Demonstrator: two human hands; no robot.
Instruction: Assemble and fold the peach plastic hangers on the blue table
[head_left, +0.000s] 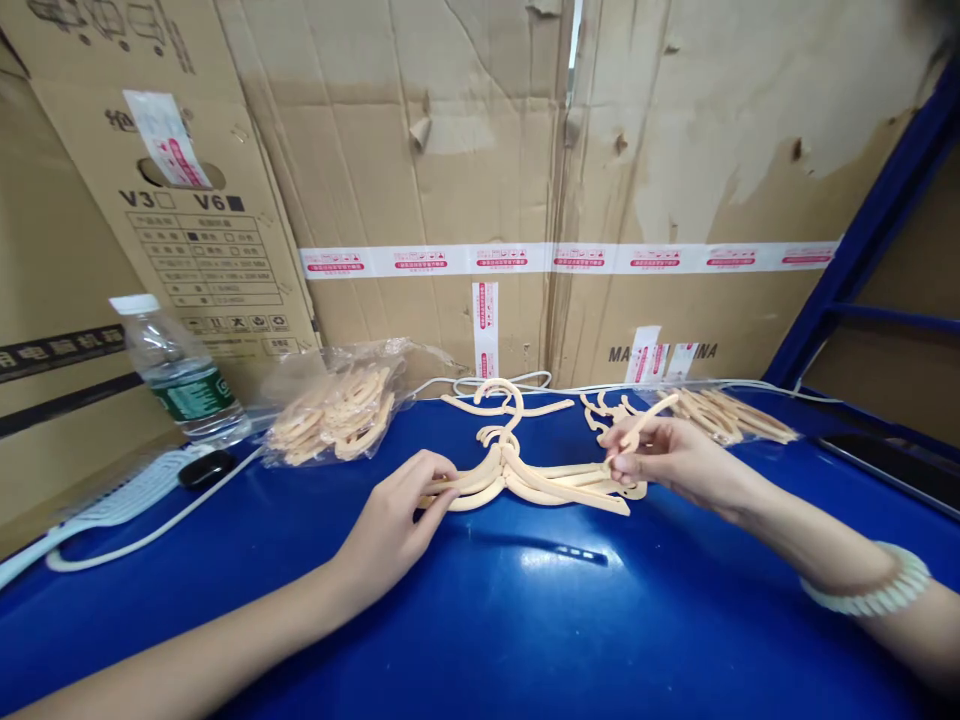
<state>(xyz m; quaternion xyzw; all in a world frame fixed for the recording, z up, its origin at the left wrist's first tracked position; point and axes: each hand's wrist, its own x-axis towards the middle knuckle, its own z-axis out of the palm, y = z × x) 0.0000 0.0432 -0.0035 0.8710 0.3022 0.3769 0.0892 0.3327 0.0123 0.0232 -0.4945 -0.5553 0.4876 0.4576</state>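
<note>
Lighting was bright and even, falling from overhead. Glare: one white streak lay on the glossy blue plastic tabletop (480, 620), and small glints showed on the crumpled clear plastic bag (337, 385). Shadows were soft and short beneath the left hand (397, 520), the right hand (660, 455) and the pale beige plastic hangers (525, 475). Focus was sharp at centre; the forearms softened toward the lower edge. Wide-angle distortion tilted the brown cardboard boxes (450, 150) and the blue metal shelf post (862, 250); the upper right corner was darkened.

The left hand (397, 520) pinched one end of the stacked hangers (525, 478) on the blue bench (495, 620); the right hand (664, 455) held the other end, seemingly lifting one arm.
</note>
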